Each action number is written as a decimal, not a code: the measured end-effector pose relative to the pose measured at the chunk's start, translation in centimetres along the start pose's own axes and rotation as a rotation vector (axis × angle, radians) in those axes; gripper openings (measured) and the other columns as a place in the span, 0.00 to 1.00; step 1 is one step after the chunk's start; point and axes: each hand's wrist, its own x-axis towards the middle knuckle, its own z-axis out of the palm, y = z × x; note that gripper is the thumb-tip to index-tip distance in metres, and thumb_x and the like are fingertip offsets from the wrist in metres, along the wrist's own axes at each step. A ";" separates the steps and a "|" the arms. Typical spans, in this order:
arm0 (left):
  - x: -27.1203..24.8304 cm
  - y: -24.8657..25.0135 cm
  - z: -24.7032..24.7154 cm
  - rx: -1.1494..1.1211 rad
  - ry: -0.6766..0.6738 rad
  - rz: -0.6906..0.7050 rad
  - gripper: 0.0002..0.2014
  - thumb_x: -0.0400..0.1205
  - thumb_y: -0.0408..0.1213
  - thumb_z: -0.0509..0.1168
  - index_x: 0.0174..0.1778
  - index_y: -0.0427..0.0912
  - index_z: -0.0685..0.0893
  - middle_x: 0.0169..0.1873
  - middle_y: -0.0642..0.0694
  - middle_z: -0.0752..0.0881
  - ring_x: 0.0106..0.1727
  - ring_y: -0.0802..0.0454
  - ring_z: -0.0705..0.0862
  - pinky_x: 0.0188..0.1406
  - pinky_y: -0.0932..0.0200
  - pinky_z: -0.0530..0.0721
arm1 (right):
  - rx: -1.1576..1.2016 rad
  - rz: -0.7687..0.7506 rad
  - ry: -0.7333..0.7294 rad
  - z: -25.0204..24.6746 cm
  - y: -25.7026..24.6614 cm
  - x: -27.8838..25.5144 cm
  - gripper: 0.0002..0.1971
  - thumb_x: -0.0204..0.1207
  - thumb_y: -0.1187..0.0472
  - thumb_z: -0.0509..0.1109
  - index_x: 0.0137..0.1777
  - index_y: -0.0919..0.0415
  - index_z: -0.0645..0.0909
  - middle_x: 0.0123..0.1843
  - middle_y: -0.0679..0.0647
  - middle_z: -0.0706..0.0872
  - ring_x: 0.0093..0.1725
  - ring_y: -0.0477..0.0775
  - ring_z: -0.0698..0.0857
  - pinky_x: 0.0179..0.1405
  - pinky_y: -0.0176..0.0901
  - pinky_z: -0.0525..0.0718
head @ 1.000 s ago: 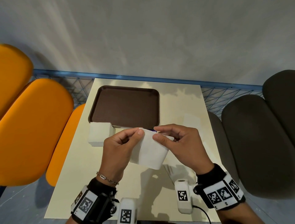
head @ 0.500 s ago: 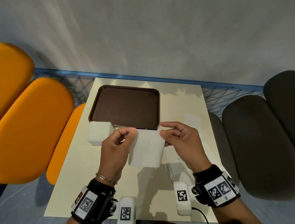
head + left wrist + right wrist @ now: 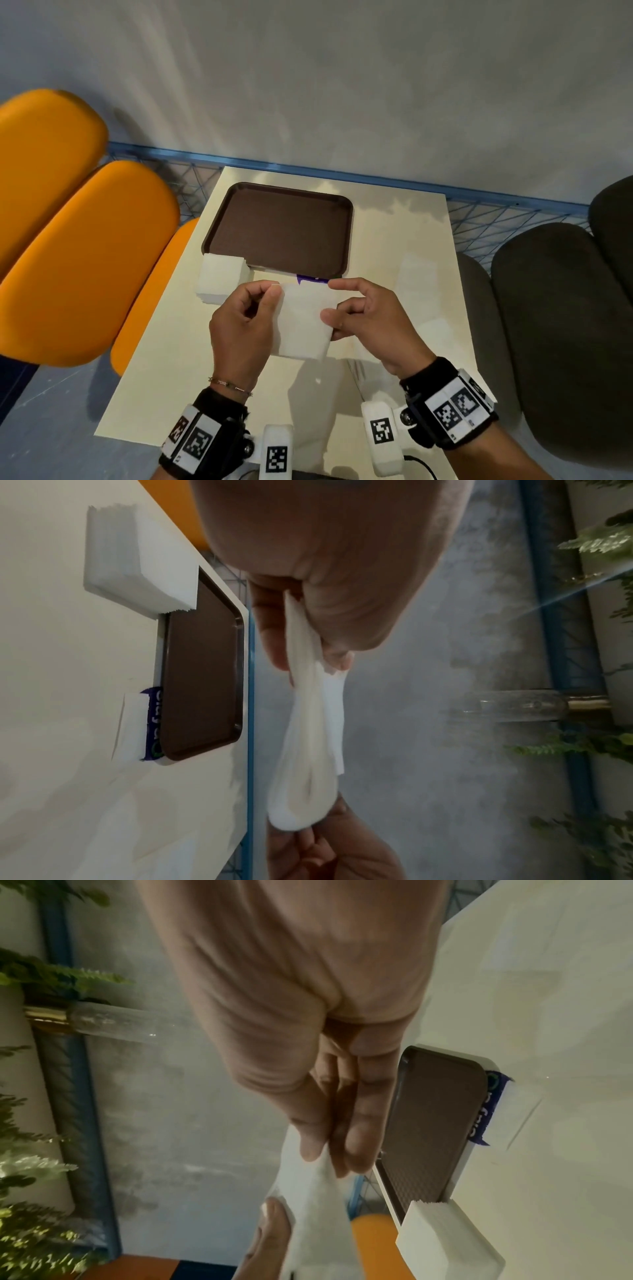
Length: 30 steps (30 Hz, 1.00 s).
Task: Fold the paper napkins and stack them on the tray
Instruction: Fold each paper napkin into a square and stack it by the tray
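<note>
Napkin [image 3: 303,322], white paper, one: held in the air above the surface [image 3: 387,240] at centre, doubled over into a loose loop per the left wrist view. Left hand [image 3: 241,325] pinches its 9 o'clock edge between thumb and forefinger; right hand [image 3: 368,317] pinches the 3 o'clock edge. Tray [image 3: 281,229], brown, bare: 12 o'clock of the napkin. Napkin stack [image 3: 221,282], unfolded: 10 o'clock, against the tray's near corner. Step in hand: folding. Next move likely calls for matching edges, creasing, then setting it on the tray.
</note>
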 end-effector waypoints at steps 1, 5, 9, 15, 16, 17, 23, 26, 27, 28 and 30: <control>-0.3 0.0 0.1 -0.006 0.014 -0.006 0.04 0.86 0.46 0.72 0.46 0.62 0.87 0.46 0.75 0.87 0.51 0.71 0.85 0.46 0.60 0.86 | -0.005 0.004 -0.017 -0.1 0.1 0.0 0.24 0.79 0.67 0.82 0.73 0.56 0.82 0.42 0.60 0.95 0.42 0.57 0.95 0.48 0.48 0.93; -1.3 0.1 0.7 -0.026 0.115 -0.028 0.02 0.86 0.46 0.72 0.48 0.58 0.87 0.46 0.71 0.88 0.50 0.68 0.86 0.46 0.58 0.88 | -0.037 0.078 -0.212 -0.3 0.8 0.1 0.28 0.77 0.63 0.84 0.75 0.56 0.79 0.48 0.62 0.96 0.47 0.63 0.96 0.55 0.55 0.94; -2.1 -0.4 0.7 -0.001 0.204 -0.046 0.02 0.87 0.44 0.71 0.50 0.53 0.89 0.46 0.64 0.89 0.49 0.64 0.87 0.44 0.64 0.84 | -0.085 0.119 -0.244 0.3 1.8 0.6 0.24 0.76 0.68 0.84 0.70 0.61 0.81 0.42 0.63 0.95 0.39 0.63 0.93 0.49 0.54 0.95; -1.1 -2.9 -0.2 -0.029 0.332 -0.108 0.03 0.88 0.40 0.70 0.50 0.51 0.88 0.46 0.60 0.90 0.49 0.71 0.84 0.39 0.79 0.77 | -0.122 0.200 -0.399 2.4 2.7 2.0 0.22 0.76 0.66 0.84 0.68 0.62 0.83 0.45 0.64 0.95 0.46 0.64 0.95 0.53 0.55 0.94; -0.6 -3.2 -0.4 -0.027 0.340 -0.112 0.03 0.88 0.39 0.70 0.50 0.50 0.88 0.46 0.61 0.90 0.49 0.72 0.84 0.39 0.78 0.77 | -0.128 0.199 -0.405 2.9 2.7 2.3 0.19 0.77 0.67 0.84 0.65 0.64 0.85 0.44 0.66 0.95 0.44 0.64 0.95 0.51 0.54 0.94; 0.0 -3.7 -0.6 -0.024 0.341 -0.121 0.03 0.88 0.39 0.69 0.51 0.50 0.88 0.46 0.61 0.89 0.49 0.73 0.84 0.40 0.76 0.78 | -0.122 0.204 -0.384 3.4 2.7 2.8 0.15 0.77 0.68 0.84 0.61 0.65 0.86 0.44 0.67 0.95 0.42 0.63 0.94 0.48 0.53 0.94; 4.1 -7.7 -3.1 -0.124 0.340 -0.314 0.03 0.86 0.43 0.70 0.49 0.55 0.89 0.46 0.58 0.91 0.50 0.57 0.88 0.44 0.49 0.89 | -0.189 0.215 -0.191 6.5 4.0 9.5 0.14 0.77 0.66 0.83 0.61 0.60 0.88 0.46 0.60 0.96 0.42 0.52 0.91 0.42 0.43 0.89; 6.3 -9.9 -5.1 -0.193 0.250 -0.469 0.03 0.84 0.40 0.73 0.46 0.52 0.92 0.43 0.50 0.93 0.44 0.48 0.91 0.32 0.51 0.88 | -0.199 0.204 -0.094 8.5 4.8 14.2 0.10 0.77 0.66 0.83 0.57 0.58 0.91 0.45 0.53 0.96 0.41 0.50 0.90 0.41 0.42 0.88; 7.1 -10.7 -5.8 -0.200 0.227 -0.511 0.03 0.83 0.38 0.74 0.46 0.50 0.93 0.42 0.49 0.93 0.43 0.48 0.91 0.31 0.53 0.86 | -0.195 0.198 -0.061 9.4 4.9 15.7 0.09 0.77 0.66 0.83 0.56 0.59 0.91 0.44 0.53 0.95 0.40 0.50 0.89 0.41 0.42 0.88; 8.1 -11.5 -6.5 -0.199 0.210 -0.550 0.03 0.82 0.37 0.75 0.46 0.48 0.94 0.41 0.48 0.93 0.42 0.48 0.91 0.30 0.54 0.85 | -0.196 0.190 -0.032 10.3 5.0 17.1 0.08 0.77 0.67 0.83 0.54 0.60 0.92 0.42 0.53 0.95 0.39 0.50 0.89 0.41 0.43 0.89; 9.9 -13.0 -7.5 -0.177 0.178 -0.613 0.02 0.81 0.37 0.76 0.46 0.46 0.94 0.42 0.48 0.93 0.42 0.48 0.91 0.27 0.58 0.83 | -0.223 0.179 0.020 12.2 5.1 19.8 0.06 0.76 0.67 0.84 0.50 0.60 0.93 0.41 0.55 0.96 0.38 0.50 0.89 0.41 0.42 0.90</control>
